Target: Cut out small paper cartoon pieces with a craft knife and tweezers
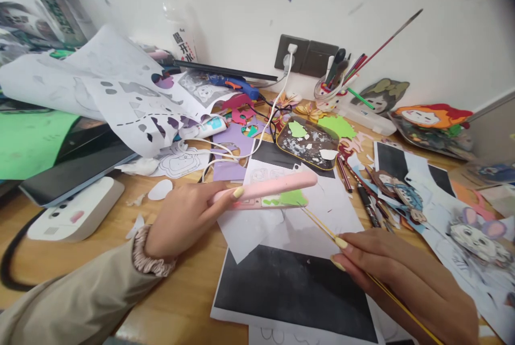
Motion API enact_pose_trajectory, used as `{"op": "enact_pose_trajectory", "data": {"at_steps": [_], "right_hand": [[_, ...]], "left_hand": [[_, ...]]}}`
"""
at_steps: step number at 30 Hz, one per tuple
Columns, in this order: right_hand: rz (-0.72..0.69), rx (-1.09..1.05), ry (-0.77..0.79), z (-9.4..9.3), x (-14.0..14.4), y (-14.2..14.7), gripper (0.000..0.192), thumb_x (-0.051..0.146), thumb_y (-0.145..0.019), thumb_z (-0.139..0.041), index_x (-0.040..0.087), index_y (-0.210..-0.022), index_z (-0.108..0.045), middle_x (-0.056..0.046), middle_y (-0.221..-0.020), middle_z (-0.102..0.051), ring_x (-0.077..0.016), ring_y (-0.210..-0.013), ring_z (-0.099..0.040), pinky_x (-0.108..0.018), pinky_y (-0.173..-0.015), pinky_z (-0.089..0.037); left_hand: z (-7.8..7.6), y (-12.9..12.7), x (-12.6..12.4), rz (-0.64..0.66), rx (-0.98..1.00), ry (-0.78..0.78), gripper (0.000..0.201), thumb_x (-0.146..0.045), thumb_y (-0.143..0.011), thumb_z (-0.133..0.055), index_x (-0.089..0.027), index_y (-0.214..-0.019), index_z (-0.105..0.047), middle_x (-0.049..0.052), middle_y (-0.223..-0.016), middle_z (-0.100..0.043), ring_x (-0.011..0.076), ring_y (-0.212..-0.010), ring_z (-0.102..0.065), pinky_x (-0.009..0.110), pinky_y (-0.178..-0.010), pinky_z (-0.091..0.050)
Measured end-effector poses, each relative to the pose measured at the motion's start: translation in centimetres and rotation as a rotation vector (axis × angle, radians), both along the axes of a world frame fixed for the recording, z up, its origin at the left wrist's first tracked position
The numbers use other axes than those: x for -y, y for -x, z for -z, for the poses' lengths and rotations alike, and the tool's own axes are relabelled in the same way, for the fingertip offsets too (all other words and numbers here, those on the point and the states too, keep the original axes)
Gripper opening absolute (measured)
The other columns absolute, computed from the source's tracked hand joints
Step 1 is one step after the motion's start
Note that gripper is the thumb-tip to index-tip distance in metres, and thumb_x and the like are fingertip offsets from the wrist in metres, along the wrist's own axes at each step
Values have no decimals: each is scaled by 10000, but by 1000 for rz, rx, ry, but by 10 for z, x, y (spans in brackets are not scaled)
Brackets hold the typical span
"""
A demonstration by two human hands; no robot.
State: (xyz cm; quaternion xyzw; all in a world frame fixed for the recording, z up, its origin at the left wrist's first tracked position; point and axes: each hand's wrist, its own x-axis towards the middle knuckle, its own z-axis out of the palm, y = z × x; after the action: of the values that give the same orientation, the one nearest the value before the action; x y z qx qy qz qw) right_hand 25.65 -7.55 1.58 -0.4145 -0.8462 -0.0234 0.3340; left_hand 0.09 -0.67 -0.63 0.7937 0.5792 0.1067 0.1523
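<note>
The left hand [183, 221] is curling its fingers around the near end of a pink rod-shaped tool [267, 189], thumb lying along the top, and is holding it level over a white sheet [322, 221]. A small green paper piece [287, 199] is sitting just under the tool's far half, touching it. The right hand [398, 275] is pinching a thin yellow stick [322, 227] between thumb and fingertips; the stick's far tip is reaching up to the green piece.

Behind them, a dark oval tray [308, 144] is holding paper scraps, green and white ones among them. A clear cup [332, 95] by the wall is standing packed with pens and brushes.

The wooden desk [181, 291] is lying under cut-out sheets, a purple paper, coloured pencils and printed cartoon figures. A white cable is running up to a wall socket [292, 52].

The stick's near end is running out of view at the bottom edge, and the bottle at the top left is blurring out.
</note>
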Motion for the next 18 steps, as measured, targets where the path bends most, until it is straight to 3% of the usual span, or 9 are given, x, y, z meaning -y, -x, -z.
{"op": "enact_pose_trajectory", "data": {"at_steps": [3, 8, 14, 18], "right_hand": [[33, 40, 12, -3, -1, 1, 109, 116, -685, -556, 205, -747, -545, -22, -692, -621, -140, -641, -582, -257, -591, -483], [-82, 61, -65, 1, -8, -6, 150, 100, -645, -587, 205, -742, -542, -12, -669, -620, -135, -611, -576, -244, -553, -480], [-4, 11, -38, 0, -4, -5, 213, 64, -627, -595, 195, -787, -543, -17, -683, -618, -143, -643, -578, -269, -591, -475], [-34, -11, -52, 0, -2, -4, 185, 123, -623, -621, 207, -783, -585, -1, -706, -643, -139, -649, -588, -254, -634, -474]], "left_hand": [[-1, -1, 0, -8, -1, 3, 453, -474, -804, -229, -211, -790, -597, -15, -493, -532, 107, -461, -439, 214, -454, -223], [0, 0, 0, 9, 3, -12, 443, -466, -808, -236, -207, -826, -596, -10, -520, -553, 110, -477, -452, 216, -461, -239], [1, 0, 0, 13, 10, -4, 445, -463, -809, -235, -199, -737, -586, -16, -486, -518, 103, -458, -428, 217, -461, -225], [1, 0, -1, 15, 23, -6, 440, -458, -809, -237, -195, -722, -578, -15, -498, -518, 100, -458, -419, 215, -458, -214]]}}
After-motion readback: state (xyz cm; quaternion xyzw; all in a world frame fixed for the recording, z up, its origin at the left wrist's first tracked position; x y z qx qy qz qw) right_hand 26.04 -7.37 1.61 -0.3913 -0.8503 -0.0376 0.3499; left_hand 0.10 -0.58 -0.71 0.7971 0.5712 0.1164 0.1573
